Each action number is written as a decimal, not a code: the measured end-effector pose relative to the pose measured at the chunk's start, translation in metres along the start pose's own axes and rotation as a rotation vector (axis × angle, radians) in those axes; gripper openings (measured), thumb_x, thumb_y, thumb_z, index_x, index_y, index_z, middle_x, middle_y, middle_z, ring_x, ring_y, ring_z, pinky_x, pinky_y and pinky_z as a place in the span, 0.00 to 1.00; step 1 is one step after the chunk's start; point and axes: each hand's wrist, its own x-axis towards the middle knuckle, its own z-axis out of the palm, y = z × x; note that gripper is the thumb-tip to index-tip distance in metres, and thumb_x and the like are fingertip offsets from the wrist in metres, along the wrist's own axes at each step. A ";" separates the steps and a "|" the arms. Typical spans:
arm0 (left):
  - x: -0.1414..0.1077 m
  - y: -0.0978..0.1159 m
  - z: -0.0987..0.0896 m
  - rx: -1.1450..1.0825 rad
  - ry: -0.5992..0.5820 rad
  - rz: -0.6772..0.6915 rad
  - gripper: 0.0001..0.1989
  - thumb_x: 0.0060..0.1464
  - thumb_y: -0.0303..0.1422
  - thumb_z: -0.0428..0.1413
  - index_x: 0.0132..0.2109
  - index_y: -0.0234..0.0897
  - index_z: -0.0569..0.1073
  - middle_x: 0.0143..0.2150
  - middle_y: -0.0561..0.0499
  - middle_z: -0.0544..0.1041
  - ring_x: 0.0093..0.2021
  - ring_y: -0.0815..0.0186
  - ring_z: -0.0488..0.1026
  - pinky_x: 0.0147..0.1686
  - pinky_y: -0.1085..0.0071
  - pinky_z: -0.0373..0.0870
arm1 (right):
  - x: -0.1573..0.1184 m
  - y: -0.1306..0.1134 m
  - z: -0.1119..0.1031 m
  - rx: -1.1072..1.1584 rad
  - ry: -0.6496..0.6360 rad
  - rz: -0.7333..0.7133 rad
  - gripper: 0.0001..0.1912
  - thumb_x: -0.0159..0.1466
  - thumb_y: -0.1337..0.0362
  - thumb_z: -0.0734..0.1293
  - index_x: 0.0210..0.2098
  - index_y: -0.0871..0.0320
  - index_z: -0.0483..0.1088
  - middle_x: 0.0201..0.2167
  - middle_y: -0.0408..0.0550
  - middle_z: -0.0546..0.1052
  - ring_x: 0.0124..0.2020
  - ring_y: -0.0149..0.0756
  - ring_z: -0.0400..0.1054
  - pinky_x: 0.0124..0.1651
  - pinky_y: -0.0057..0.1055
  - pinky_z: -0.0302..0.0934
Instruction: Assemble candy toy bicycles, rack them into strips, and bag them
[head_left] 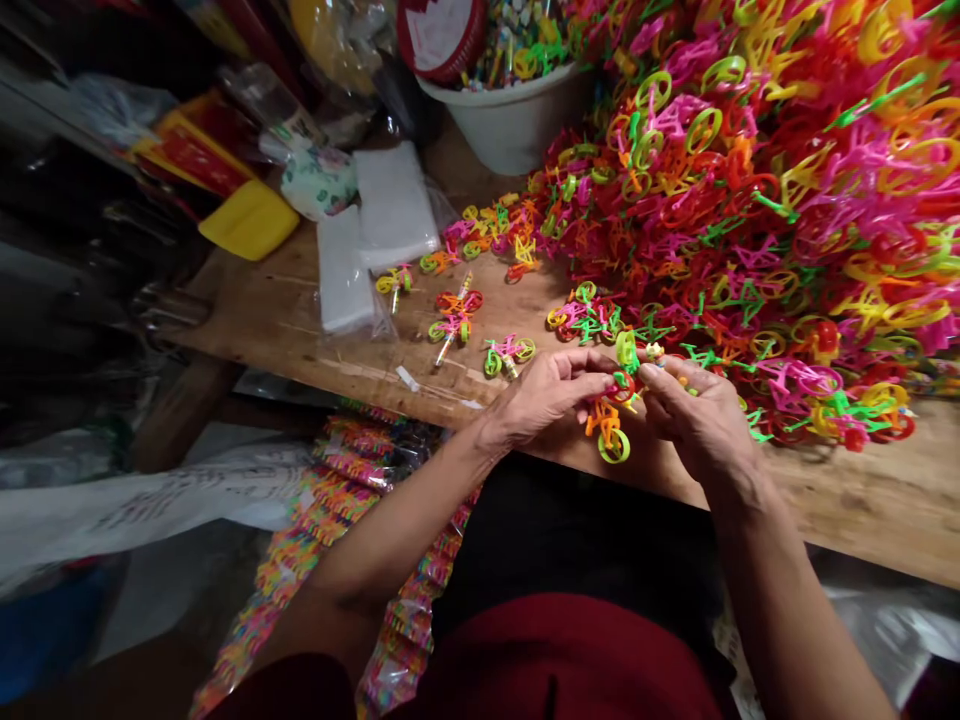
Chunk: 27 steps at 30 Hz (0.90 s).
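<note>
My left hand (544,395) and my right hand (694,415) meet above the front edge of a wooden table (285,320). Between their fingertips they pinch a small plastic toy bicycle (611,420) with an orange frame, a red part and green wheels. A huge pile of the same toy bicycles (757,190) in pink, orange, yellow, green and red fills the right side of the table. A few assembled bicycles (508,353) lie singly on the wood just left of my hands.
Flat clear plastic bags (375,235) lie at the table's left. A white bucket (510,120) of small colourful items stands at the back. Packed strips of toys in plastic (337,540) hang below the table edge by my left arm. A yellow lid (249,220) sits far left.
</note>
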 end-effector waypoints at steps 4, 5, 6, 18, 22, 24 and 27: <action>0.002 -0.003 0.005 -0.026 0.001 -0.018 0.14 0.51 0.36 0.66 0.41 0.30 0.76 0.33 0.52 0.77 0.26 0.76 0.71 0.25 0.78 0.67 | 0.004 -0.003 -0.005 0.027 -0.109 0.088 0.21 0.48 0.54 0.82 0.27 0.61 0.73 0.14 0.33 0.57 0.16 0.18 0.44 0.17 0.21 0.39; 0.002 -0.004 0.006 -0.034 0.003 -0.031 0.13 0.52 0.35 0.66 0.41 0.30 0.76 0.32 0.52 0.76 0.25 0.76 0.70 0.24 0.78 0.67 | 0.004 -0.004 -0.006 0.017 -0.101 0.088 0.21 0.46 0.55 0.83 0.27 0.61 0.74 0.15 0.33 0.58 0.16 0.18 0.46 0.17 0.20 0.39; 0.003 -0.004 0.007 -0.041 0.005 -0.046 0.11 0.53 0.33 0.65 0.40 0.30 0.76 0.31 0.52 0.76 0.24 0.76 0.69 0.23 0.78 0.66 | 0.004 -0.005 -0.007 0.005 -0.080 0.079 0.20 0.45 0.56 0.83 0.28 0.60 0.75 0.16 0.34 0.60 0.16 0.18 0.47 0.17 0.20 0.41; 0.013 0.013 0.000 0.144 -0.052 -0.037 0.05 0.57 0.30 0.62 0.37 0.31 0.76 0.28 0.53 0.75 0.20 0.78 0.63 0.19 0.79 0.56 | -0.001 0.000 -0.011 0.060 0.039 0.081 0.20 0.46 0.63 0.83 0.33 0.58 0.74 0.18 0.32 0.58 0.16 0.18 0.46 0.17 0.19 0.44; 0.008 0.028 -0.001 0.236 -0.176 0.032 0.06 0.58 0.32 0.61 0.36 0.33 0.77 0.27 0.54 0.75 0.21 0.76 0.67 0.21 0.78 0.62 | -0.002 0.001 -0.012 0.102 -0.053 0.062 0.19 0.47 0.62 0.82 0.30 0.58 0.71 0.17 0.32 0.57 0.16 0.18 0.45 0.18 0.19 0.44; 0.005 0.033 -0.002 0.240 -0.213 0.024 0.06 0.59 0.33 0.61 0.36 0.34 0.76 0.26 0.54 0.74 0.20 0.75 0.69 0.21 0.78 0.64 | -0.002 0.003 -0.013 0.113 -0.077 0.050 0.19 0.46 0.61 0.82 0.29 0.58 0.71 0.18 0.33 0.59 0.16 0.18 0.46 0.18 0.20 0.44; 0.004 0.035 -0.003 0.228 -0.223 -0.010 0.06 0.59 0.32 0.60 0.35 0.34 0.74 0.25 0.53 0.75 0.19 0.75 0.69 0.20 0.78 0.65 | 0.000 0.005 -0.013 0.104 -0.069 0.056 0.20 0.45 0.62 0.82 0.30 0.57 0.72 0.20 0.34 0.64 0.17 0.18 0.48 0.19 0.19 0.46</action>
